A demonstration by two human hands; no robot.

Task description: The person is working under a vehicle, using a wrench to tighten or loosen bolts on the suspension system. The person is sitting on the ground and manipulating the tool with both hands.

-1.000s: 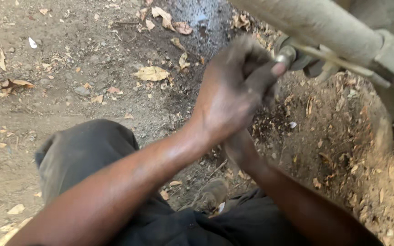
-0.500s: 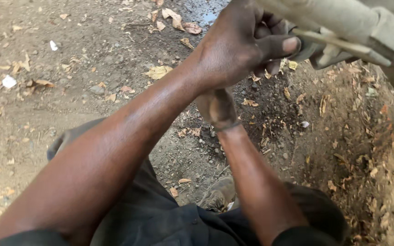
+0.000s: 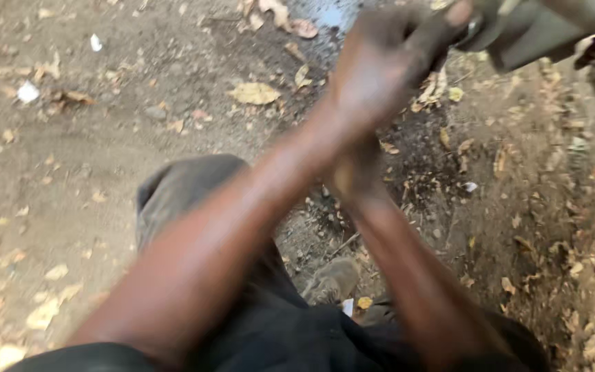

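Left hand [image 3: 380, 65] closed around a grey metal part [image 3: 518, 31] at far right, hiding the right hand [image 3: 352, 172], whose grip cannot be told, above leaf-strewn soil [image 3: 105, 138].

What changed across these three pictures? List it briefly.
The left hand has risen toward the top edge and stays closed on the grey pipe, now mostly out of view. The right hand remains beneath it, largely hidden. The dirt ground and dry leaf are unchanged.
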